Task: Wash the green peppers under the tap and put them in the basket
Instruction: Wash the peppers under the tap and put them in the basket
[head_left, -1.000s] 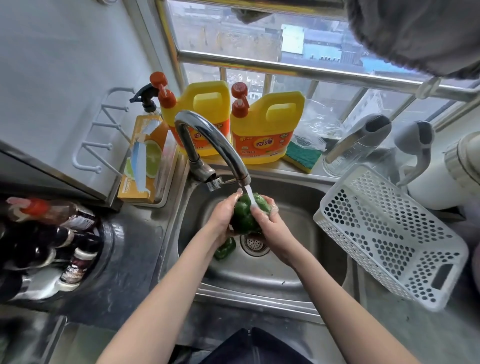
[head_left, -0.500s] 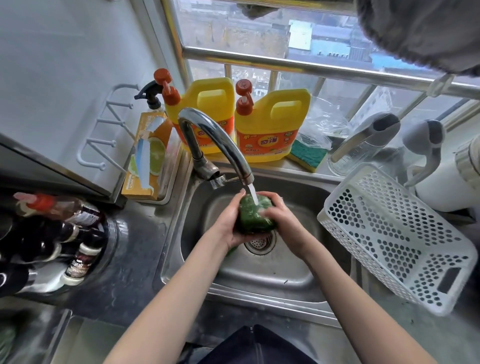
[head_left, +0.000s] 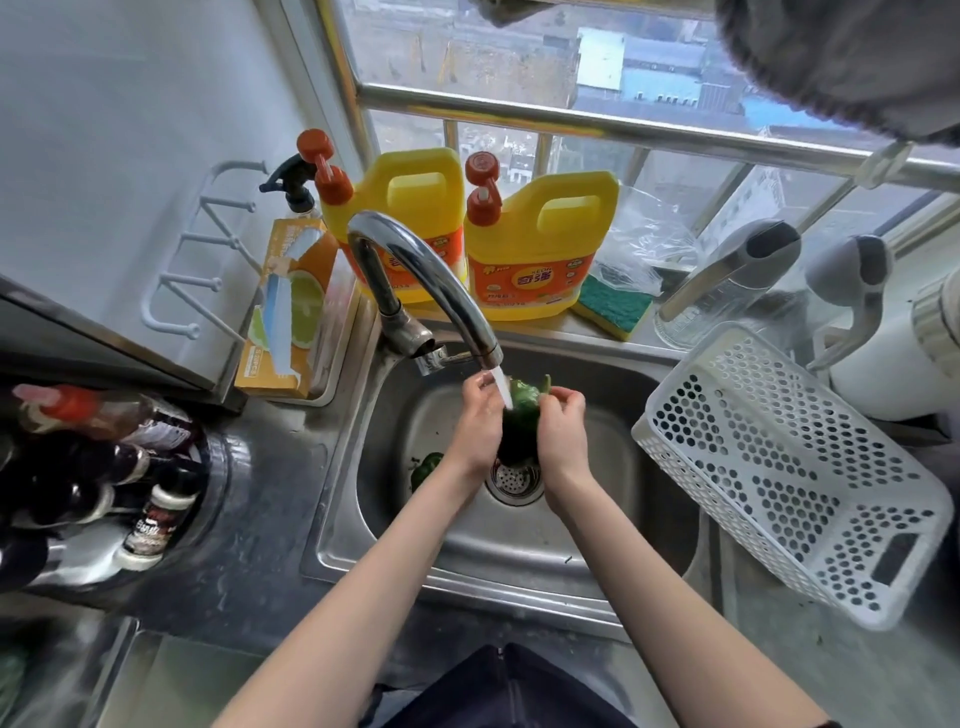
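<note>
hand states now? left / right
Left hand: holds the green pepper under the tap.
Right hand: holds the same green pepper from the other side.

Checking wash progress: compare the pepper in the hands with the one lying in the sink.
The held pepper is gripped between the left hand and right hand, under the tap stream; the loose pepper lies untouched on the sink floor, clear of the water and partly hidden by the left forearm. Both are green, and neither is in the basket.
</note>
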